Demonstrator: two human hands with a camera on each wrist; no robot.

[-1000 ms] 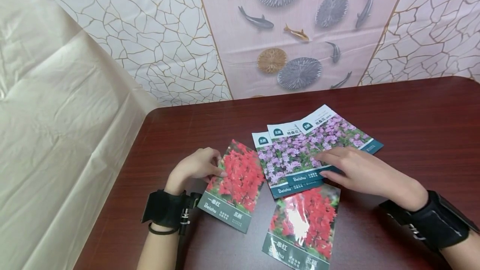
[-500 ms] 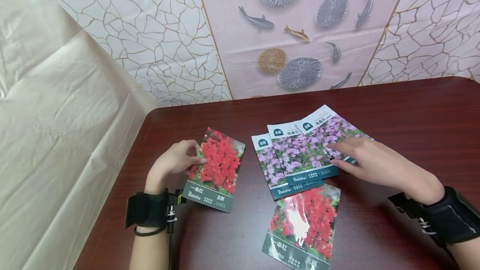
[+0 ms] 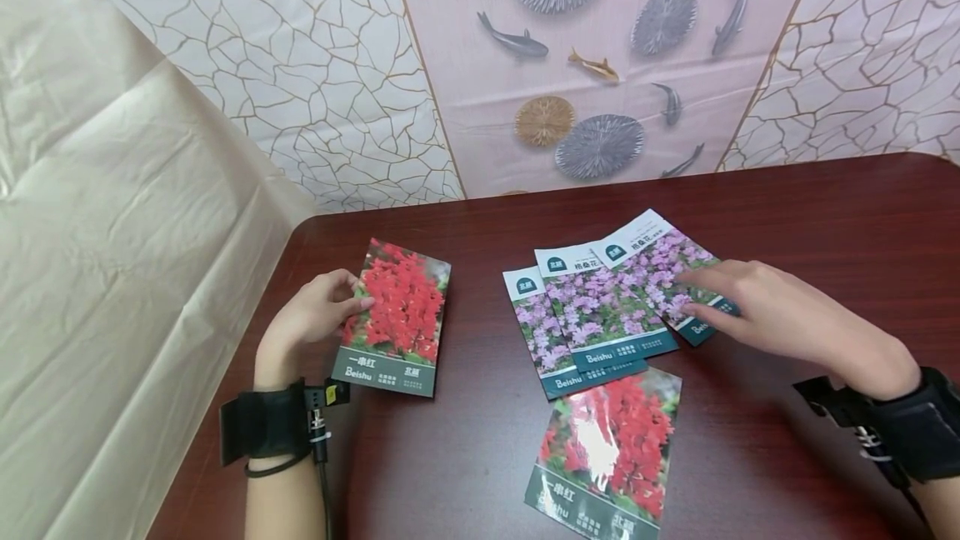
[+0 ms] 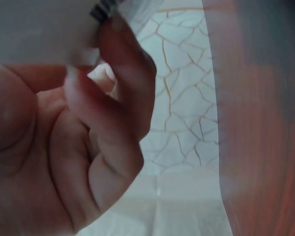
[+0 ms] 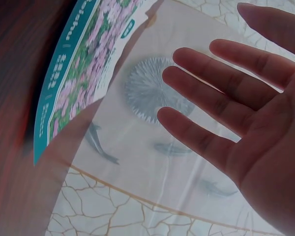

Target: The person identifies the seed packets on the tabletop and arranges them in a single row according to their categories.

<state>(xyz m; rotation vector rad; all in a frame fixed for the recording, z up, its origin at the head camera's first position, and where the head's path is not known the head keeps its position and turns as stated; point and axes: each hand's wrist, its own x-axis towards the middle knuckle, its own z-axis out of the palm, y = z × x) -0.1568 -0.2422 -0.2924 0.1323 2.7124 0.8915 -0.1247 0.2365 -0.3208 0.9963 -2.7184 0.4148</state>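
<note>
My left hand [image 3: 307,311] pinches the left edge of a seed packet with red flowers [image 3: 401,311], thumb on its printed front. In the left wrist view the curled fingers [image 4: 103,108] meet the packet's pale back [image 4: 39,32]. My right hand [image 3: 795,311] hovers at the right purple-flower seed packet [image 3: 667,265], its fingers straight and apart in the right wrist view. Beside that one lie the middle purple packet [image 3: 615,311] and the left purple packet [image 3: 534,319], overlapping like a fan. A second red-flower packet [image 3: 626,440] lies in front of them, with glare on it.
The dark red wooden table [image 3: 465,473] carries all the packets. A patterned cloth [image 3: 315,65] hangs behind its far edge, and a pale sheet [image 3: 150,273] drapes along the left side. Black straps with cameras [image 3: 266,423] sit on both wrists.
My left hand has carried the red-flower packet leftward, away from the purple ones. My right hand has drawn back to the right, uncovering more of the right purple packet.
</note>
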